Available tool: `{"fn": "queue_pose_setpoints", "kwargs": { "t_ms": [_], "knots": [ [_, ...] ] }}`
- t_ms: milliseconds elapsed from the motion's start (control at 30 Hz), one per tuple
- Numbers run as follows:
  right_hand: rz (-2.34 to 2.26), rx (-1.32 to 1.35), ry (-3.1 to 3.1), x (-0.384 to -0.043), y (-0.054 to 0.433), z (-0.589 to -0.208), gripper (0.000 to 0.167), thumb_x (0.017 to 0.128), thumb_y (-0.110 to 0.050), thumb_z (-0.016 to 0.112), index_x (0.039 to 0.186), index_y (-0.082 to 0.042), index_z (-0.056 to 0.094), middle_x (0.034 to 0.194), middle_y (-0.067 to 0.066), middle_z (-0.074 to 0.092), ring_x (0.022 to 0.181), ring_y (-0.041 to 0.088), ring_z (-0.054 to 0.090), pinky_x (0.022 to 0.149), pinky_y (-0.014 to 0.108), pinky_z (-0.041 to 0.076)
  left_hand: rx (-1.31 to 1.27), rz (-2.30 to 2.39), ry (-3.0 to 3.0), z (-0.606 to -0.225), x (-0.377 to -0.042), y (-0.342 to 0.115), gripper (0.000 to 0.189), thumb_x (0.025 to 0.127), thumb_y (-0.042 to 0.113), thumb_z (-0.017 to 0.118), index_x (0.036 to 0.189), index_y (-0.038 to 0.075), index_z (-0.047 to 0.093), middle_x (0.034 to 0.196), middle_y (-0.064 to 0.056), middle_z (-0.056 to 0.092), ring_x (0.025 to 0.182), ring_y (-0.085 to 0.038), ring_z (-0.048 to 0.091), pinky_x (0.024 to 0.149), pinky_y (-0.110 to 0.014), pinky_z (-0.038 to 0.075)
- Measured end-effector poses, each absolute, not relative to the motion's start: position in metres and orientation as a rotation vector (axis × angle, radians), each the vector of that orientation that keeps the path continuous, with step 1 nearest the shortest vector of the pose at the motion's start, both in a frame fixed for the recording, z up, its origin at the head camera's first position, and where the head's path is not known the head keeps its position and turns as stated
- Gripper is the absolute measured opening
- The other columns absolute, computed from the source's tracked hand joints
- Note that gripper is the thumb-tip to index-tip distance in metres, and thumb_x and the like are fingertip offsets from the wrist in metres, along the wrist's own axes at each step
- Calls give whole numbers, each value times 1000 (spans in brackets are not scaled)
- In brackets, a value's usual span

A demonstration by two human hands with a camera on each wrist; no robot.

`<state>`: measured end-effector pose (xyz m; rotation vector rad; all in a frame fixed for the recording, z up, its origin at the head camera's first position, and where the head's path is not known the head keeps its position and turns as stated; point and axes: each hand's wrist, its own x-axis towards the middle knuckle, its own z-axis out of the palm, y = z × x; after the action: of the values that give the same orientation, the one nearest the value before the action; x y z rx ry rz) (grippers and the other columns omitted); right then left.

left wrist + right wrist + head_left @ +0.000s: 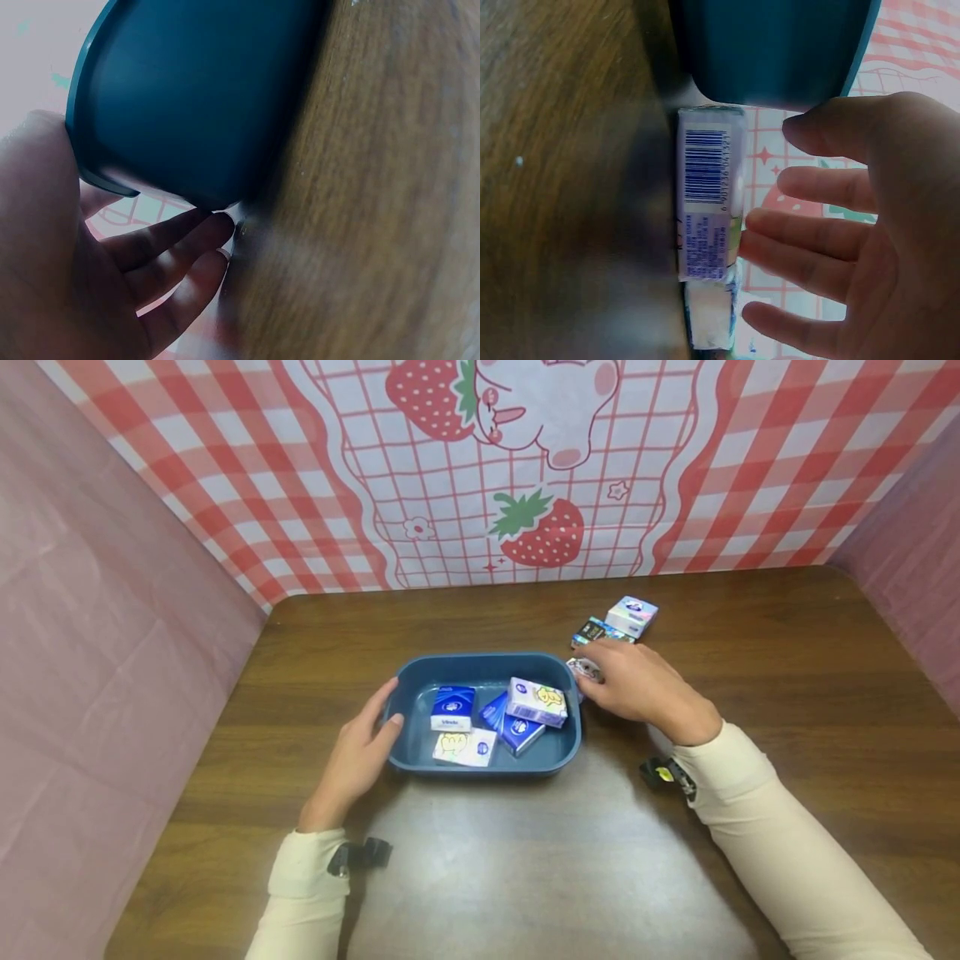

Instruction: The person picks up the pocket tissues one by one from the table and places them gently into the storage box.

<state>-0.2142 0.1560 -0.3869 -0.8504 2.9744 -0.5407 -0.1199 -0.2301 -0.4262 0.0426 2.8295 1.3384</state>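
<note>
My left hand [356, 758] rests against the left end of a dark blue plastic basin [480, 769], thumb and index finger at its rim. In the left wrist view its other fingers [180, 251] lie loosely spread by the outer wall. My right hand [633, 681] hovers over a light purple tissue pack [586, 669] just outside the basin's right end. In the right wrist view the fingers [810, 232] extend beside that pack, which shows a barcode, and nothing is gripped. Inside the basin lie blue tissue packs [453, 706] and pale ones with yellow drawings [537, 700].
Beyond the right hand lie a dark, blue-edged tissue pack [596, 631] and a pastel one [633, 615]. The wooden table [300, 643] meets a strawberry-print checked cloth [525, 468] at its back edge. Pinkish cloth [112, 610] hangs on the left.
</note>
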Motion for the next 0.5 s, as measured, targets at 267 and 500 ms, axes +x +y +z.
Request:
{"fn": "queue_pose_setpoints", "kwargs": {
  "t_ms": [267,500],
  "knots": [
    [-477,-858,2927,-211,156,-384,46,91,-25,72,132,-6,63,130,15,63,112,31,62,95,56,51,42,1338,2831,-426,-120,-230,54,104,42,48,156,43,32,158,-3,38,141,-33,40,112,-60,32],
    [-442,-868,2914,-209,156,-383,49,88,-23,77,133,-10,63,126,12,65,110,30,62,92,56,52,47,1341,2830,-426,-120,-230,54,104,41,49,156,42,32,158,-4,38,141,-33,40,112,-60,32]
  ]
}}
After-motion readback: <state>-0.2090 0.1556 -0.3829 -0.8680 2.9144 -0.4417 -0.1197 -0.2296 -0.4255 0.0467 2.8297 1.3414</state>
